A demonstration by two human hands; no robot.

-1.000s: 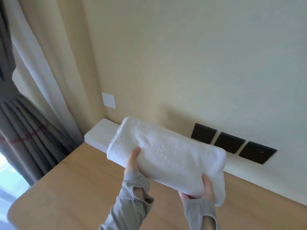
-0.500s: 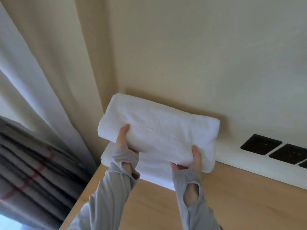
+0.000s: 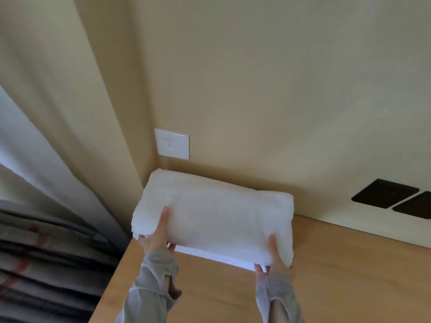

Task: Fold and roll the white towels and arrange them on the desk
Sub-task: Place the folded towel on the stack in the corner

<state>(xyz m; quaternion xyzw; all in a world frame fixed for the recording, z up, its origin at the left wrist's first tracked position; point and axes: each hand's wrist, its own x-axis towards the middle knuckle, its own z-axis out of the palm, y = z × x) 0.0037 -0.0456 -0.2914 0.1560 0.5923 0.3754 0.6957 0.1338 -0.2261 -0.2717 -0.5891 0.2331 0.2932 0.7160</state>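
- Lower towel [image 3: 217, 257]: only a thin white strip of its near edge shows; the rest is covered by the rolled towel [image 3: 217, 213] at the desk's far-left corner.
- Left hand [image 3: 156, 236] and right hand [image 3: 272, 259]: fingers tucked beneath the roll, out of sight.
- Desk [image 3: 338, 276]: cut off by the bottom and right edges.
- Black wall plates [image 3: 386, 193]: the right one clipped by the right edge.
- Curtain [image 3: 46, 252]: blurred, cut by the left edge.

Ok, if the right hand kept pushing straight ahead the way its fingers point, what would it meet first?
Probably the beige wall. The right hand grips the rolled towel, fingers aimed toward the desk's back edge. The roll already looks close to the wall, so the towel would likely touch first; depth is unclear.
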